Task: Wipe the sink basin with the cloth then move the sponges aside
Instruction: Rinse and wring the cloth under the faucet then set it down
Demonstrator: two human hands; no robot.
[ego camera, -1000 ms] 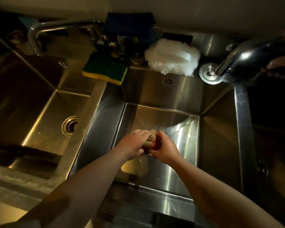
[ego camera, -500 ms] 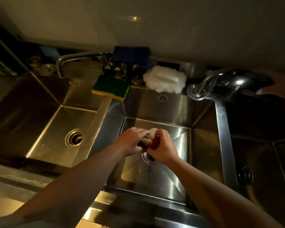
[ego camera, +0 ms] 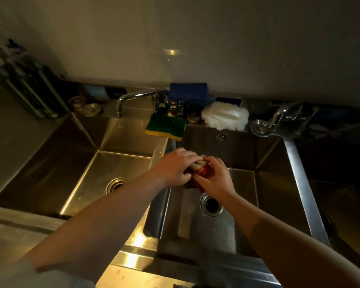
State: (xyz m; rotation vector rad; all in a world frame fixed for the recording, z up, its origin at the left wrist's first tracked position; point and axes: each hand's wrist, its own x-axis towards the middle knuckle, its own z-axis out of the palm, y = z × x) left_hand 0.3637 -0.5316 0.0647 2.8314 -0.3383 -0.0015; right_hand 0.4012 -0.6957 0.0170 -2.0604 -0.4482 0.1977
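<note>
Cloth: a bunched red and pale cloth (ego camera: 202,170), squeezed between both hands over the back-left part of the middle basin, just beyond the drain.
Left hand: the left hand (ego camera: 173,169) lies palm down on the wad, fingers curled over its top and thumb tucked under, gripping it.
Right hand: the right hand (ego camera: 215,180) clasps the red end from the other side, fingers bent round it; the two hands touch at the fingertips.
Middle basin: the steel middle basin (ego camera: 239,206) sits under the hands, with its round drain (ego camera: 211,204) near the right wrist.
Green-and-yellow sponge: the green-and-yellow sponge (ego camera: 165,126) rests on the back ledge where the divider meets it, its front edge hanging over.
Blue sponge: the blue sponge (ego camera: 188,92) stands against the wall behind the tap fittings.
White mesh scrubber: the white mesh scrubber (ego camera: 224,115) sits on the ledge behind the middle basin, right of the green-and-yellow sponge.
Left basin: the left basin (ego camera: 87,163) lies beside it, the swivel faucet (ego camera: 133,97) reaching over its back edge.
Far right: a second faucet (ego camera: 279,117) stands on the right ledge.
</note>
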